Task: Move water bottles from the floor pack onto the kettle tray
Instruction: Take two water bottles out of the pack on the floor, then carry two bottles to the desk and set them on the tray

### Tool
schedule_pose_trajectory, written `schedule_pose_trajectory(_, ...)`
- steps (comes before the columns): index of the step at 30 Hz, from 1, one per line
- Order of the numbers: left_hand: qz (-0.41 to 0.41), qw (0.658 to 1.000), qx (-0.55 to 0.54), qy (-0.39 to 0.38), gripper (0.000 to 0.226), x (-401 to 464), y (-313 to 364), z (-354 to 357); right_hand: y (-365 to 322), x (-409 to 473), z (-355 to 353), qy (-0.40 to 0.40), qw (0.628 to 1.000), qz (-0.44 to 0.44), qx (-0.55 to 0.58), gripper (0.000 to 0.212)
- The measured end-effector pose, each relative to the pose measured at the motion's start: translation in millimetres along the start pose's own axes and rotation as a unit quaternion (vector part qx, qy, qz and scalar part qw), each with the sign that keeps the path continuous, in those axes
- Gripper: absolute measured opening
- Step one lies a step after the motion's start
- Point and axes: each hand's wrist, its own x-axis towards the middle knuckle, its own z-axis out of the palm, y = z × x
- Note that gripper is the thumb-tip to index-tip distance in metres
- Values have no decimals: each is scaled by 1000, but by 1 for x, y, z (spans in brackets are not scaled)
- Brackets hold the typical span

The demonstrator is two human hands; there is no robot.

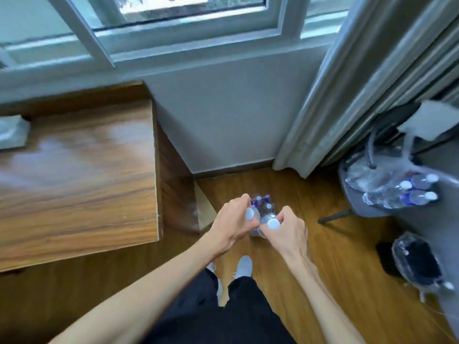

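Note:
A pack of clear water bottles (263, 206) with white caps and purple labels stands on the wooden floor below the wall. My left hand (233, 223) is closed around the neck of one bottle, whose white cap (249, 213) shows beside my fingers. My right hand (285, 230) grips a second bottle just under its white cap (273, 223). Both held bottles sit over the near side of the pack. No kettle tray is in view.
A wooden desk (74, 175) fills the left, with a tissue box (12, 132) at its far left. Grey curtains (360, 83) hang at the right. A grey chair (367, 209) carries another wrapped pack of bottles (397, 192). My feet (244, 266) stand behind the pack.

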Motion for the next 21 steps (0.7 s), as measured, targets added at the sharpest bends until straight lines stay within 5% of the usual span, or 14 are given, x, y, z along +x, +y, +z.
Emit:
schedule_pose_trajectory(13, -166, 976, -64, 122, 24, -210, -100, -99, -130, -123, 51, -137, 961, -212, -110, 34)
schedule_pose_trajectory(21, -317, 921, -104, 202, 27, -336, -186, -158, -250, -222, 116, -248, 906, -329, -100, 33)
